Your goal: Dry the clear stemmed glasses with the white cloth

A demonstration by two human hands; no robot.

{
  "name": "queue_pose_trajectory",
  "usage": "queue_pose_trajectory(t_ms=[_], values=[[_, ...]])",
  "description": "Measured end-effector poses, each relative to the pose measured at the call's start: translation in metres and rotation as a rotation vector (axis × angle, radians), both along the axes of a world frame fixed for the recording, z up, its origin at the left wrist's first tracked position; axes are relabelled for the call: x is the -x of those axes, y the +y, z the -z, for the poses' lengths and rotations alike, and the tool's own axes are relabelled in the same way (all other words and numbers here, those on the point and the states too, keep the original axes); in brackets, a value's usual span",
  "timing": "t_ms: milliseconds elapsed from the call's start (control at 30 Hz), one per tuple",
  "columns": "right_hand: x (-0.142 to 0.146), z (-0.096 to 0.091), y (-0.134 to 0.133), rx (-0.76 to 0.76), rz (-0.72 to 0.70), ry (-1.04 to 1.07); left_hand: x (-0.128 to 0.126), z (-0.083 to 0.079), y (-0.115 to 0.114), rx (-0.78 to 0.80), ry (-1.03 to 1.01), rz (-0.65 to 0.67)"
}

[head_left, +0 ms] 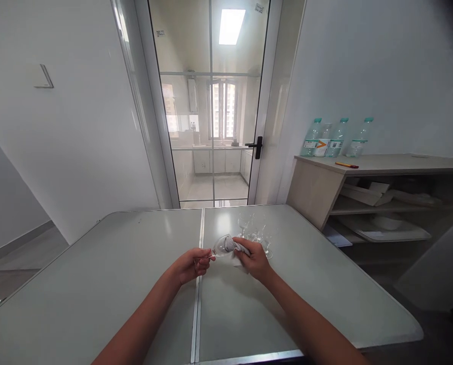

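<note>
Leaning sideways: clear, round-bowled glass [220,247], pale cloth [241,248] at mouth.

White cloth [238,262] against stemmed glass [220,246]

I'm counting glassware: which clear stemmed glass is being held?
The clear stemmed glass in the left hand, white cloth at its mouth; the other glasses are clustered on the grey table.

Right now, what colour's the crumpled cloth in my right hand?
The cloth is whitish, clearest in the head view.
</note>
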State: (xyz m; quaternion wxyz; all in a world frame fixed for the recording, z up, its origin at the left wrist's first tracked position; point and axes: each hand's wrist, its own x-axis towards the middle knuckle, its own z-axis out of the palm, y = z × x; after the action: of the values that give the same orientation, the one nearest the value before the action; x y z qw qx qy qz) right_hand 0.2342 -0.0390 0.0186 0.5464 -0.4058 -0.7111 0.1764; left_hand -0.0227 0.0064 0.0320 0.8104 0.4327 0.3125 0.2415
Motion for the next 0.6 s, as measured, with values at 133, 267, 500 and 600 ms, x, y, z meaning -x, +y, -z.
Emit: queue_pose_trajectory(t_ms=[133,267,500,600], values=[[-0.003,-0.003,-0.007,-0.23,0.184,0.046,-0.004,0.002,0.001,-0.286,0.064,-0.185],[-0.002,-0.012,-0.01,-0.345,0.13,-0.127,-0.013,0.006,-0.003,-0.741,0.402,-0.388],[0.015,-0.007,-0.01,-0.267,0.002,-0.688,-0.018,0.015,-0.013,-1.509,0.923,-0.403],[0.015,-0.006,-0.011,-0.225,0.093,-0.667,-0.016,0.018,-0.012,-1.706,0.968,-0.387]])
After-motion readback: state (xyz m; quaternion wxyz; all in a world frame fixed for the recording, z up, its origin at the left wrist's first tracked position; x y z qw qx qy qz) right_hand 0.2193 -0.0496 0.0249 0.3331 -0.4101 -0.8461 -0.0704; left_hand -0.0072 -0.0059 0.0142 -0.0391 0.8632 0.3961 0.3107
